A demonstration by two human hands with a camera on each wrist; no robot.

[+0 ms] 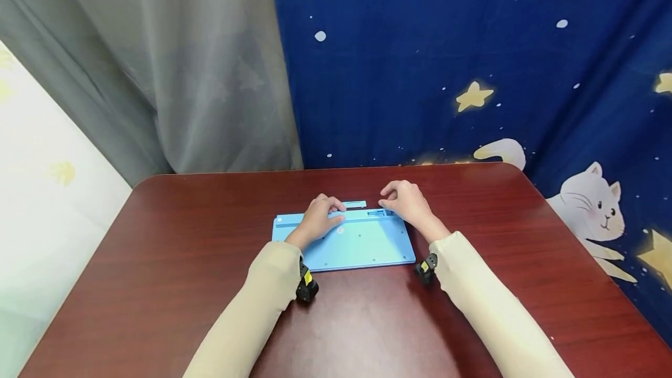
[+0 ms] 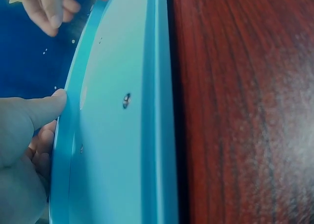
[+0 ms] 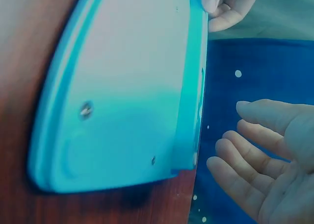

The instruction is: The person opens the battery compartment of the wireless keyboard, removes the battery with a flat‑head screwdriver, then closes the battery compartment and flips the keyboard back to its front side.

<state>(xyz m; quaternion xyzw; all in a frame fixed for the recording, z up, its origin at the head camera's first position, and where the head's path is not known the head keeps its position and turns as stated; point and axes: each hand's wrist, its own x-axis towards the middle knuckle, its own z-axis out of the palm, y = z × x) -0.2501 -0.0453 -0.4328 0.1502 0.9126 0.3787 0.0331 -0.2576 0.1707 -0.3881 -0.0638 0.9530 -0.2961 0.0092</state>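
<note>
A light blue keyboard (image 1: pixel 362 244) lies underside up on the table, with small screws over its back and a raised bar along the far edge. An uncovered battery slot (image 1: pixel 376 213) shows in that bar near the right end. Behind the bar lies a narrow blue battery cover (image 1: pixel 354 204). My left hand (image 1: pixel 318 219) grips the keyboard's far edge, thumb on the bar and fingers behind it, as the left wrist view shows. Just above the right end of the bar is my right hand (image 1: pixel 406 200). Its fingers are loosely bent, apart from the keyboard, with nothing seen between them.
The keyboard sits near the far side of a reddish-brown wooden table (image 1: pixel 157 273). A grey curtain (image 1: pixel 210 63) and a blue star-patterned curtain (image 1: pixel 388 63) hang behind the table's far edge. A black wrist camera (image 1: pixel 307 284) is strapped below the left hand.
</note>
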